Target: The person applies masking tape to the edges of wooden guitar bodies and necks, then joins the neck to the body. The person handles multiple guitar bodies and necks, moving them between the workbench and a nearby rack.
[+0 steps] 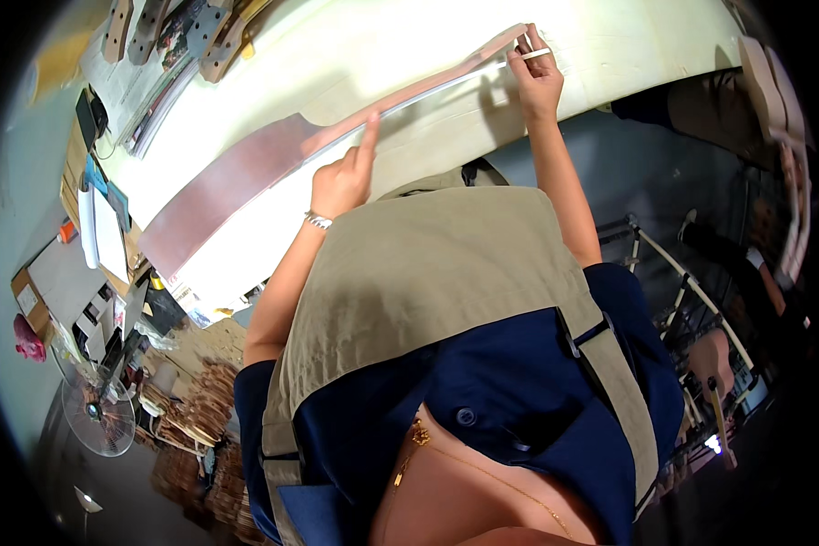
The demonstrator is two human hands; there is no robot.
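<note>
An unpainted guitar lies edge-on across the pale work table, its reddish-brown body at the left and its long neck reaching up to the right. Along the neck's near edge runs a thin pale strip, like a straightedge. My left hand, with a bracelet at the wrist, stretches its index finger onto the neck while the other fingers curl in. Near the far end of the neck, my right hand pinches a short white pen-like stick; its fingertips are close to the neck's tip.
Several wooden guitar necks and papers lie at the table's far left. A fan and stacked wood pieces stand at the lower left. At the right are pale guitars, a metal rack and another person's arm.
</note>
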